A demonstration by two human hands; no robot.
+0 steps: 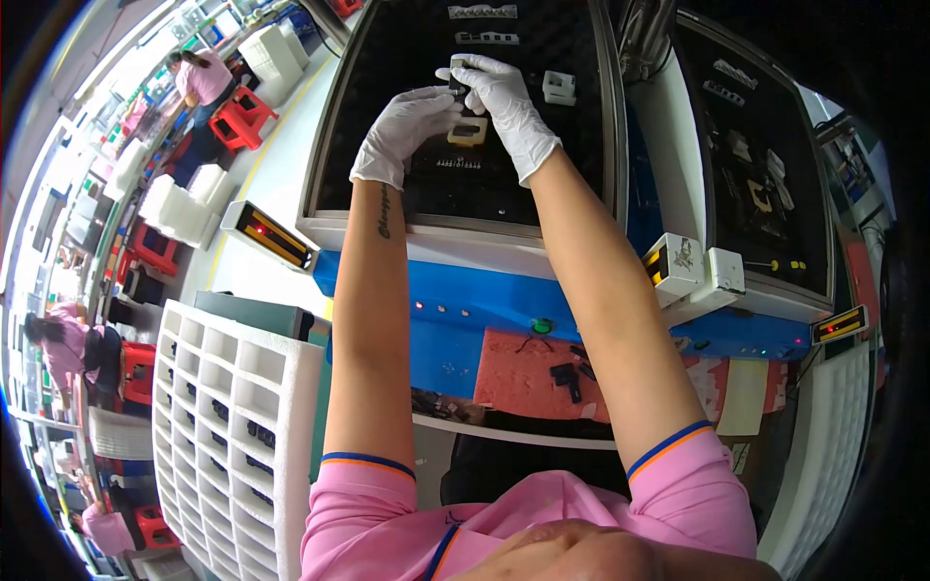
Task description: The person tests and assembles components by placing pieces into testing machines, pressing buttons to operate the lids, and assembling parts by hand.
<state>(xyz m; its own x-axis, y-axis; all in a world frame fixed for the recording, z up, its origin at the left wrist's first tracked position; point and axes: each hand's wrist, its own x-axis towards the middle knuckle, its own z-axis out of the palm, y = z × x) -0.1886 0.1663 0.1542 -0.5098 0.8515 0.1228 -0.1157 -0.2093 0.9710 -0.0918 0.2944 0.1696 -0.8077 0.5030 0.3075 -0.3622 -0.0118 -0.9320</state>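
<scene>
Both my hands wear white gloves and meet over a black work surface inside a framed machine bed. My right hand pinches a small dark block-shaped part between thumb and fingers. My left hand comes in from the left, fingers together, its fingertips at the lower end of that part. Whether they hold something tiny I cannot make out. Just below the fingers lies a cream-coloured frame-like fixture. Under it is a row of small light pieces. A white block with openings sits to the right.
Two slotted metal strips lie farther back. A second black bed stands at right. Yellow-black sensor bars flank the blue front panel. A white foam tray with dark parts stands lower left; black pieces rest on pink foam.
</scene>
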